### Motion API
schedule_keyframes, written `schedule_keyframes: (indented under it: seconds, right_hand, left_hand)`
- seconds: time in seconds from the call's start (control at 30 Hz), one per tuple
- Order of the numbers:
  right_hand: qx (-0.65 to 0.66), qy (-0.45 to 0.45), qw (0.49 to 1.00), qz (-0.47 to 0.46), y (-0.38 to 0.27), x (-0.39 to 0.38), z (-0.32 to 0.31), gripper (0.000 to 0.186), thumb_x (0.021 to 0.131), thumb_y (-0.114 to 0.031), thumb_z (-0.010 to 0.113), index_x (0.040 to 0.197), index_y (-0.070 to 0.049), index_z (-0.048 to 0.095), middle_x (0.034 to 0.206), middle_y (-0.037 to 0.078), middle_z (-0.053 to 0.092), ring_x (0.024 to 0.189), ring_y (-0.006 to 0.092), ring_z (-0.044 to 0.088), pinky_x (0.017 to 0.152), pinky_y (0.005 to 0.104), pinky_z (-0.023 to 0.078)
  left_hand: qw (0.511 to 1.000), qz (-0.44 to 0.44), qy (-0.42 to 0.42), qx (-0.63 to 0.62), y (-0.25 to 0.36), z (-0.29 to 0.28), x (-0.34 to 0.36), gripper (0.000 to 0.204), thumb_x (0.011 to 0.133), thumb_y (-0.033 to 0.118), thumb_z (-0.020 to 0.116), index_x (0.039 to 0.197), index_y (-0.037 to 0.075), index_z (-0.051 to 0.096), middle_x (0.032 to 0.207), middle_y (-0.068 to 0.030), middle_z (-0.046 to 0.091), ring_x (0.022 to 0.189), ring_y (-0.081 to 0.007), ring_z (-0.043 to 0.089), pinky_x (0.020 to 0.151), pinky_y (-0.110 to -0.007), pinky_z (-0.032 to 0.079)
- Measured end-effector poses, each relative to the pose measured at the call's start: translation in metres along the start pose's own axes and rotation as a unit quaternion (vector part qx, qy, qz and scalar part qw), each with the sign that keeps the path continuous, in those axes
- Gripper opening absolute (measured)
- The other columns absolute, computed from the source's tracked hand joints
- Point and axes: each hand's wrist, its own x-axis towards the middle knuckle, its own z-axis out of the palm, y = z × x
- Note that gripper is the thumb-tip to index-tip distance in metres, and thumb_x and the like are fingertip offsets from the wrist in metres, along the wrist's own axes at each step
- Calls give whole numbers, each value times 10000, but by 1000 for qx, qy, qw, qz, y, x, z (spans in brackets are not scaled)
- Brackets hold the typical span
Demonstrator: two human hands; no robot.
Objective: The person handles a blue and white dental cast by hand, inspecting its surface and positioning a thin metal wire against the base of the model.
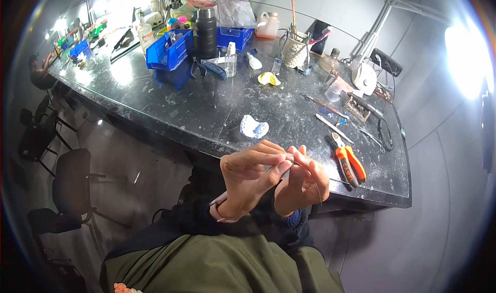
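My left hand and my right hand meet above the bench's front edge, fingertips pinched close together on a thin wire, whose free end shows beside my right fingers; the part between the fingertips is mostly hidden. Just beyond them lies a pale dental cast. Pliers with orange-and-black handles lie to the right of my hands, near a slim white tool.
The dark bench holds blue bins, a black bottle, a cup of brushes, a corded handpiece and a lamp. Chairs stand at left; another person sits at the far left.
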Motion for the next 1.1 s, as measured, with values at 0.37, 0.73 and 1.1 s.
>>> schedule_keyframes:
  seconds: [0.37,0.73,1.1]
  right_hand:
    - [-45,-22,995,-87,1,-7,-12,224,742,27,679,911,-67,567,852,157,660,812,284,667,894,411,453]
    - [-46,-27,990,-131,3,-10,-14,221,717,47,693,861,-83,587,838,166,663,813,293,665,941,425,407]
    - [-34,-81,992,-86,2,-7,-13,221,712,27,706,867,-72,582,830,180,666,811,280,668,882,432,452]
  left_hand:
    - [997,29,32,-65,-17,9,-24,155,810,-63,573,943,8,611,919,-149,631,848,-196,599,757,-320,485]
    - [996,38,57,-62,-20,8,-32,180,827,-55,552,959,56,603,880,-103,620,827,-179,591,764,-333,484]
    - [994,34,61,-83,-14,4,-29,204,805,-104,528,923,44,606,877,-112,623,833,-195,593,780,-340,483]
